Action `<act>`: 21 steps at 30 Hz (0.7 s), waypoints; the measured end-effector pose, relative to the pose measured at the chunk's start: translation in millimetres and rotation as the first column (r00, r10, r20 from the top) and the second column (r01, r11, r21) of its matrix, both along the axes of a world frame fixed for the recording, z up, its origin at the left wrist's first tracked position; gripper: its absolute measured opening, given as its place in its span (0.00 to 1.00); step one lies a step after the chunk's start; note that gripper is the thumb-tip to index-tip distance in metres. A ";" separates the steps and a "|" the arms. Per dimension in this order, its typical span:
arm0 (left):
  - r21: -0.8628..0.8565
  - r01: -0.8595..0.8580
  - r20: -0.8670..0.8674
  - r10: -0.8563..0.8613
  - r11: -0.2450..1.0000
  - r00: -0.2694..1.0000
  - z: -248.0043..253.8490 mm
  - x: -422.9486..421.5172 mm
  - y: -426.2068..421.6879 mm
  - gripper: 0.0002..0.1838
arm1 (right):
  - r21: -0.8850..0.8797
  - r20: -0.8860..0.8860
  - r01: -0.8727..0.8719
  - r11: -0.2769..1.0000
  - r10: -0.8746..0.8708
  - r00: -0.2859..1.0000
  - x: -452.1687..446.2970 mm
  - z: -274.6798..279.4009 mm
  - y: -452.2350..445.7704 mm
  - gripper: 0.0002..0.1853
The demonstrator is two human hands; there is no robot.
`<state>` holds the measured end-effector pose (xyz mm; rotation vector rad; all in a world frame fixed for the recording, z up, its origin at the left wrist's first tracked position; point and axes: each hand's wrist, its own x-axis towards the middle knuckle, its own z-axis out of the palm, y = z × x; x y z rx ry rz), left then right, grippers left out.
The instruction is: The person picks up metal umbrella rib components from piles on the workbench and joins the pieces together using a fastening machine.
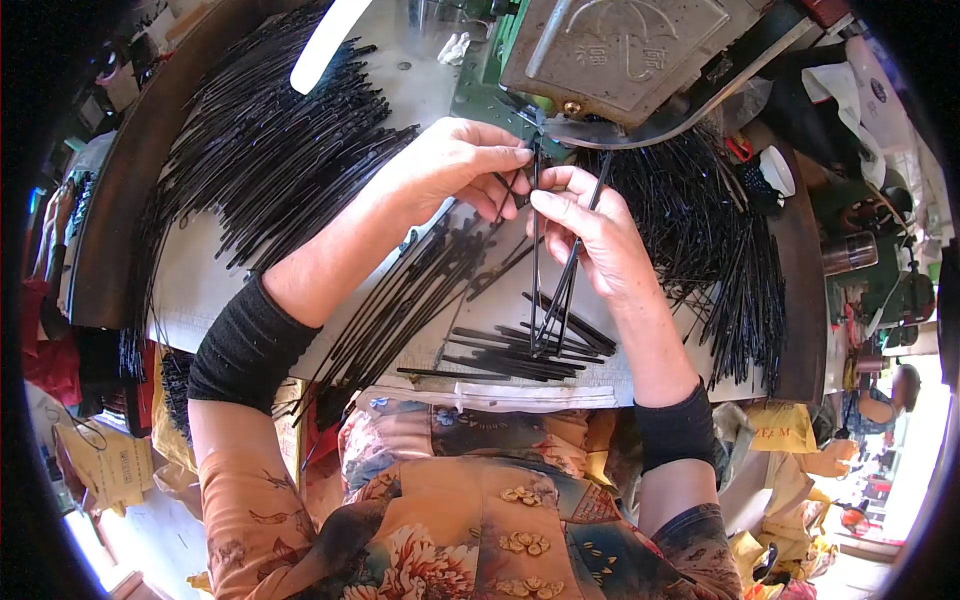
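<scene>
Just in front of the machine's lower edge, my left hand (465,165) pinches a thin black umbrella rib between thumb and fingers. Close beside it, my right hand (592,225) is closed on a jointed black umbrella rib (537,270), whose narrow bars hang down toward me and meet near the table's front. Both hands almost touch at the fingertips. Under the hanging bars lie several short black rods (520,362). A row of longer ribs (405,290) rests slantwise below my left forearm. The fingertips partly hide where the pieces join.
A metal machine (615,60) with an embossed umbrella stands ahead. Big heaps of black ribs lie at left (270,130) and right (690,220). Raised brown edges (110,230) border the white table (200,270). A white lamp (325,50) hangs above. Another person (880,400) is far right.
</scene>
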<state>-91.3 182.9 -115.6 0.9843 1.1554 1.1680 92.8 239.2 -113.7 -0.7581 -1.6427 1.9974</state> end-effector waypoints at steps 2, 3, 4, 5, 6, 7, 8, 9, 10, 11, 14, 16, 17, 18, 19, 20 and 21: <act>0.012 -0.032 0.010 0.032 0.999 0.999 0.3 0.3 -0.6 0.13 | -0.001 0.009 0.011 1.000 -0.011 1.000 1.5 -0.4 2.0 0.16; 0.019 -0.047 0.015 0.047 0.999 0.999 0.5 0.4 -0.8 0.13 | -0.002 0.013 0.016 1.000 -0.016 1.000 2.5 -0.7 3.0 0.16; 0.019 -0.043 0.020 0.043 0.999 0.999 0.4 0.4 -0.8 0.13 | -0.003 0.016 0.018 1.000 -0.018 1.000 3.1 -0.9 3.5 0.16; 0.019 -0.040 0.025 0.039 0.999 0.999 0.2 0.5 -0.6 0.13 | -0.005 0.018 0.019 1.000 -0.019 1.000 3.5 -1.1 3.9 0.16; 0.020 -0.036 0.030 0.036 0.999 0.999 0.0 0.6 -0.6 0.13 | -0.006 0.021 0.020 1.000 -0.020 1.000 3.5 -1.3 4.1 0.16; 0.021 -0.038 0.020 0.037 0.999 0.999 0.5 1.3 -0.6 0.13 | -0.008 0.025 0.012 1.000 -0.011 1.000 3.2 -0.9 4.3 0.16; 0.022 -0.039 0.010 0.039 0.999 0.999 1.4 2.4 -0.7 0.13 | -0.010 0.029 0.003 1.000 -0.003 1.000 2.7 0.0 4.5 0.16; 0.024 -0.040 0.001 0.040 0.999 0.999 1.8 3.1 -1.0 0.13 | -0.012 0.034 -0.005 1.000 0.005 0.999 2.4 0.3 4.6 0.16; 0.024 -0.031 0.001 0.031 0.999 1.000 1.4 3.1 -1.0 0.13 | -0.006 0.027 -0.004 1.000 0.004 1.000 1.9 -0.1 4.5 0.16; 0.025 -0.022 0.002 0.022 0.999 1.000 0.7 3.0 -0.7 0.13 | 0.001 0.020 -0.002 1.000 0.002 1.000 1.2 -0.9 4.2 0.16; 0.027 -0.017 -0.019 0.017 0.999 1.000 -0.1 2.3 0.5 0.14 | 0.015 0.014 0.001 1.000 -0.002 1.000 0.5 -1.3 5.5 0.15; 0.024 -0.031 -0.042 0.032 0.999 0.999 0.4 2.3 1.1 0.14 | 0.022 0.018 0.004 1.000 -0.004 1.000 -1.0 -0.1 6.4 0.15; 0.020 -0.042 -0.054 0.043 0.999 0.998 1.1 2.4 1.2 0.14 | 0.027 0.020 0.005 1.000 -0.006 1.000 -2.8 1.8 6.0 0.15; 0.016 -0.053 -0.066 0.053 0.998 0.996 1.6 2.8 1.5 0.15 | 0.031 0.022 0.008 0.999 -0.008 1.000 -4.0 2.8 5.8 0.15; 0.018 -0.051 -0.074 0.052 0.999 0.996 1.8 3.2 1.4 0.15 | 0.032 0.019 0.010 0.999 -0.011 1.000 -4.2 1.7 6.2 0.14; 0.020 -0.049 -0.081 0.051 0.999 0.995 1.9 3.5 0.8 0.15 | 0.033 0.017 0.012 0.999 -0.012 1.000 -4.1 -0.2 6.8 0.14; 0.023 -0.048 -0.088 0.050 0.999 0.995 2.0 3.6 0.3 0.15 | 0.035 0.014 0.013 0.999 -0.014 1.000 -4.2 -1.5 7.0 0.14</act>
